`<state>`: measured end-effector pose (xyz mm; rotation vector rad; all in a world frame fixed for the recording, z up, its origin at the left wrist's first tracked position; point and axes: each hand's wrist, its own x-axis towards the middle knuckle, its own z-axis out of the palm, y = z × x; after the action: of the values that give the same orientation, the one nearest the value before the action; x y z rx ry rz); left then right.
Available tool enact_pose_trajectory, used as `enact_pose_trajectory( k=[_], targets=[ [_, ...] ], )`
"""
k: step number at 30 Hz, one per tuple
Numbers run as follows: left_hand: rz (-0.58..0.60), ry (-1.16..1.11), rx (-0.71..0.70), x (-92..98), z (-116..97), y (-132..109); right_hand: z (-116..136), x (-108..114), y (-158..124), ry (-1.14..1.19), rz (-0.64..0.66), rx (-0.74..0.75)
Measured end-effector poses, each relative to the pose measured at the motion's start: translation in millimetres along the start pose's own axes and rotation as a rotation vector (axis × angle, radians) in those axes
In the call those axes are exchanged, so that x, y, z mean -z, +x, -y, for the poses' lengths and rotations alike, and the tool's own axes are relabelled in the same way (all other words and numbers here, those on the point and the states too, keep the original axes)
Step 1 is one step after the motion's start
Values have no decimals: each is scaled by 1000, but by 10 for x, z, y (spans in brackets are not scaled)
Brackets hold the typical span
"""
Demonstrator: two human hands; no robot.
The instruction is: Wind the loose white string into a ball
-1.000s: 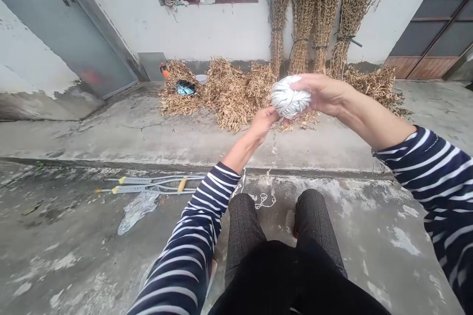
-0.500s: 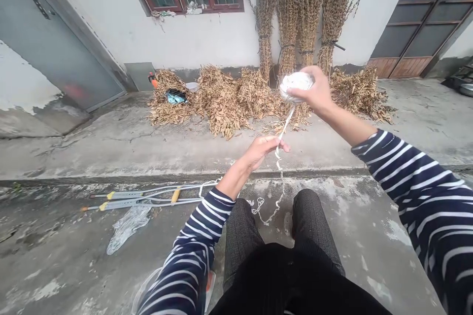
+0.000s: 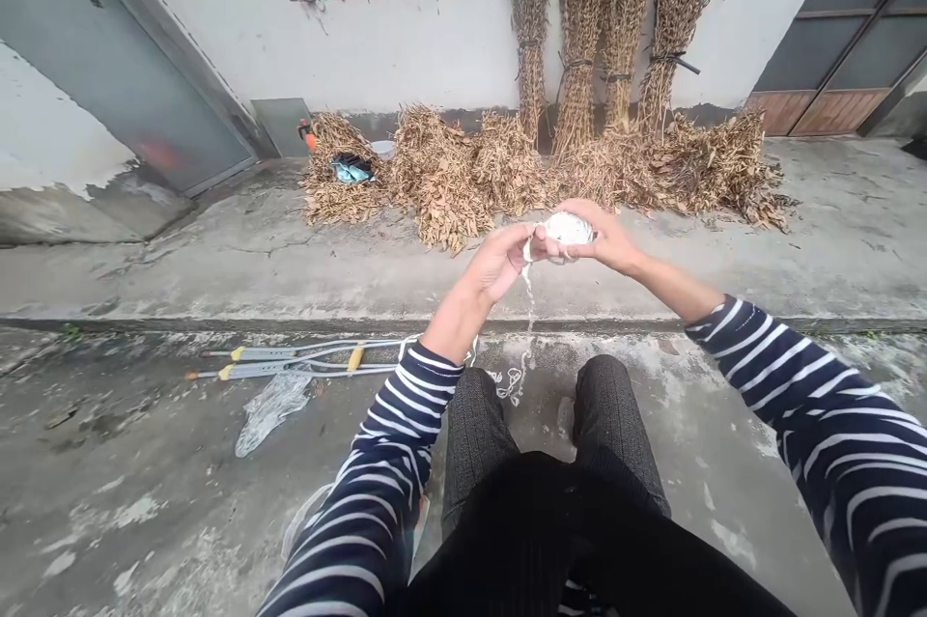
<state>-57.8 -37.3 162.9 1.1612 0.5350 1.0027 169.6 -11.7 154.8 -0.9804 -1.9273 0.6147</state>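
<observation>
A white ball of cord is gripped by my right hand, its fingers curled around the far and near sides. My left hand is close against the ball's left side, with the white cord pinched between thumb and fingers. From there the cord hangs down in a twisted strand. Its lower end lies in loose loops on the ground between my knees.
Crutches and a clear plastic bag lie on the ground at left, below a concrete step edge. Dried plant heaps line the wall, with tied upright bundles behind. A blue-black item rests on the left heap.
My right hand has brought the cord ball down and left, right beside my left hand. The taut length between the hands has shortened. The view has shifted slightly.
</observation>
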Motion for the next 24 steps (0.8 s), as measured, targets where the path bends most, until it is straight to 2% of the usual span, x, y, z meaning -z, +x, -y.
enact_pose_trajectory(
  k=[4, 6, 9, 12, 15, 20, 22, 24],
  targets=[
    [-109, -49, -45, -64, 32, 103, 116, -151, -159, 415, 69, -270],
    [-148, -43, -66, -93, 68, 130, 174, -168, -217, 548, 86, -345],
    [-168, -57, -68, -121, 96, 146, 235, -152, -266, 624, 90, -376],
    [-152, -79, -50, -131, 68, 145, 273, -120, -253, 525, 73, -341],
    [-100, -72, -21, -112, 22, 122, 311, -35, -186, 312, 101, -334],
    [84, -52, 3, 53, 44, 76, 397, 350, -73, 119, 331, -361],
    [164, 6, 27, 159, 85, 71, 438, 522, -77, 147, 436, -403],
    [246, 100, 71, 271, 122, 76, 486, 642, -125, 303, 523, -468]
  ],
)
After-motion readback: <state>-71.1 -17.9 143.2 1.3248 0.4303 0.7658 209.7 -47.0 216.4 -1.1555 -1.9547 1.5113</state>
